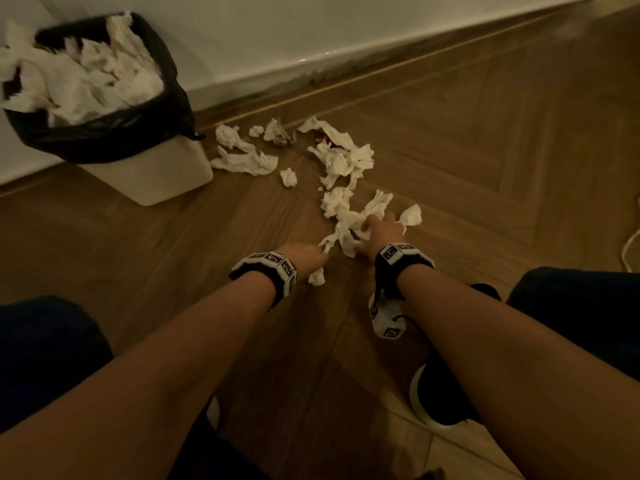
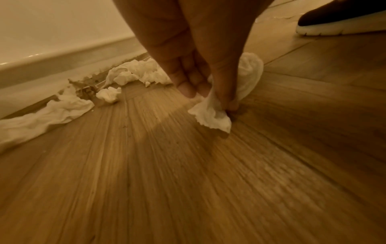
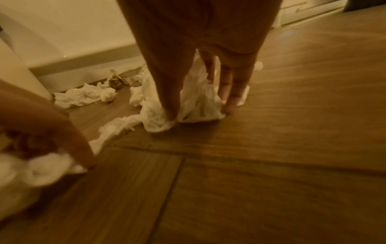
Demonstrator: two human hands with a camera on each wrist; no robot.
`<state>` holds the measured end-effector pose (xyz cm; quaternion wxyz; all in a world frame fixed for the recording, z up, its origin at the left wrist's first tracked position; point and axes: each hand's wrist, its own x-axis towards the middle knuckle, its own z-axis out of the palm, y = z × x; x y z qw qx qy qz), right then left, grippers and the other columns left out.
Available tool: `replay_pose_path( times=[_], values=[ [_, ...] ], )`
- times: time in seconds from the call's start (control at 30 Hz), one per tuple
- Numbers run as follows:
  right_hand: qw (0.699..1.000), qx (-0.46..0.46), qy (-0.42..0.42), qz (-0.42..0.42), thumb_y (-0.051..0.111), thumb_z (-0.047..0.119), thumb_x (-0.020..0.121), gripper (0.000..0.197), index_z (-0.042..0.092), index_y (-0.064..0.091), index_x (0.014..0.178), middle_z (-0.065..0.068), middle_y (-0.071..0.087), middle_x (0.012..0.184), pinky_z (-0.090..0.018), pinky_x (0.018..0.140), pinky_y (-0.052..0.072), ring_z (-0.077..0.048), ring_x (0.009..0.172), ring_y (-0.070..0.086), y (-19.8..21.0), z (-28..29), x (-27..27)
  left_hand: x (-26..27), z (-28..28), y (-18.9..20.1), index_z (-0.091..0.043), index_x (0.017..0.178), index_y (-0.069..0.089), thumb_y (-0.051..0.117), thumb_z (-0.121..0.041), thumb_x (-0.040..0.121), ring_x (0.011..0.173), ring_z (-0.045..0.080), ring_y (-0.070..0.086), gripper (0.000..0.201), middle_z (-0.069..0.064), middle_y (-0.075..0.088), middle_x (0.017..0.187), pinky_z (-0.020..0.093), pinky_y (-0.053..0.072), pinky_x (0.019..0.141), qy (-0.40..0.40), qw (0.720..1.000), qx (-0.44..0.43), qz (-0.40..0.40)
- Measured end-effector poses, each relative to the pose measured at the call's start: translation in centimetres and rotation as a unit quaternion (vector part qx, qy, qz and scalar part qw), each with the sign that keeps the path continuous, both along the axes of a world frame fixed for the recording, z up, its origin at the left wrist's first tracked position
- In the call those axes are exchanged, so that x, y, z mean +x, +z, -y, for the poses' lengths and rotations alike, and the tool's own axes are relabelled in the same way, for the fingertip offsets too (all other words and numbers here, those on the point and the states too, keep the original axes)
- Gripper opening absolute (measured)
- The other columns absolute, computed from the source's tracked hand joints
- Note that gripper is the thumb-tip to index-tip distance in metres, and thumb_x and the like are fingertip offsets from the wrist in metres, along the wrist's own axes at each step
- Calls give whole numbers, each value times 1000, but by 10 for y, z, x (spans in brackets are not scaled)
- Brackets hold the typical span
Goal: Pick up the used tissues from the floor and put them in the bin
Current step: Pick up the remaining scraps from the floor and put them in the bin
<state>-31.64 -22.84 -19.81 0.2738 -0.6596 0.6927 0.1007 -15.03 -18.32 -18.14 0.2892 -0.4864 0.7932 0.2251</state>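
Herringbone wooden floor (image 1: 485, 140) lay littered as the left hand (image 1: 304, 255) pinched a crumpled white tissue (image 2: 211, 113) and the right hand (image 1: 379, 230) clutched a larger white wad (image 3: 198, 105). Beyond, many loose tissues (image 1: 343, 161) remained; farther left, the black-lined white bin (image 1: 166, 174) already brimmed, so the job looked roughly half done.

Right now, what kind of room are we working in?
Probably a room in a home, at a corner by a wall. The wood herringbone floor meets a white wall with a skirting board, and a small white bin lined with a black bag stands there, overflowing with tissues.
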Motion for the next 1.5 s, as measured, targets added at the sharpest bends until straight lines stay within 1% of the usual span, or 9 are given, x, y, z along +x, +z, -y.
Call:
replay_pose_path(
  times=[0.23, 0.37, 0.53, 0.7, 0.83, 0.97, 1.2, 1.37, 1.5],
  values=[
    [941, 11, -249, 230, 56, 4, 88, 22, 14, 73, 97, -10, 67, 111, -31, 88, 52, -27, 104, 62, -6, 6, -7, 15, 11, -2, -11, 117, 60, 50, -13, 91, 115, 28, 47, 28, 11, 46, 128, 36, 39, 90, 124, 981, -121, -84],
    [794, 69, -433, 422, 45, -8, 90, 46, 18, 58, 126, -15, 58, 124, -41, 88, 51, -31, 107, 57, -2, 12, -18, 21, 18, 3, -9, 117, 55, 48, -1, 89, 107, 31, 55, 30, 16, 56, 120, 34, 44, 86, 276, 936, -130, -175],
    [559, 124, -581, 578, 43, 4, 97, 32, 14, 52, 125, -18, 54, 102, -36, 53, 57, -32, 82, 57, 9, 6, -27, 29, 23, -1, -16, 110, 58, 49, -1, 88, 99, 31, 53, 27, 16, 50, 114, 27, 39, 73, 346, 895, -122, -254],
    [590, 124, -565, 563, 35, 16, 99, 27, 16, 45, 74, -1, 51, 67, -19, 36, 43, -11, 53, 51, 7, -3, -38, 32, 24, -5, -7, 114, 56, 49, -14, 92, 105, 34, 52, 24, 21, 47, 121, 30, 40, 82, 378, 886, -136, -230],
    [465, 107, -564, 674, 38, 33, 94, 39, 17, 51, 61, 3, 47, 45, -17, 41, 40, -11, 35, 41, 13, -3, -32, 36, 23, -9, -6, 121, 53, 43, -17, 93, 109, 35, 50, 32, 19, 37, 133, 34, 39, 93, 410, 881, -130, -198],
    [599, 146, -534, 579, 44, 52, 92, 41, 14, 58, 89, -5, 61, 75, -25, 53, 53, -18, 63, 59, 20, -6, -32, 40, 22, -13, -16, 115, 58, 55, -45, 87, 114, 31, 49, 40, 12, 33, 137, 35, 40, 94, 423, 879, -131, -179],
    [430, 189, -538, 700, 52, 15, 94, 43, 24, 45, 136, -17, 54, 130, -36, 44, 55, -25, 68, 71, 29, 1, -17, 44, 19, -16, -13, 111, 59, 55, -22, 90, 102, 31, 53, 23, 13, 38, 128, 32, 43, 80, 397, 882, -162, -199],
    [681, 126, -444, 569, 39, 23, 101, 47, 11, 31, 145, 0, 56, 109, -16, 50, 54, -5, 63, 66, 33, 0, -16, 46, 19, -14, -11, 116, 53, 49, -11, 94, 108, 31, 51, 23, 15, 35, 134, 31, 42, 83, 423, 862, -158, -232],
    [683, 120, -469, 547, 44, 37, 98, 43, 17, 42, 137, 0, 66, 66, -13, 32, 40, -7, 37, 57, 27, 1, -19, 47, 21, -10, -13, 118, 46, 47, -4, 92, 105, 28, 55, 28, 14, 53, 122, 37, 47, 86, 441, 855, -133, -237]
  ],
)
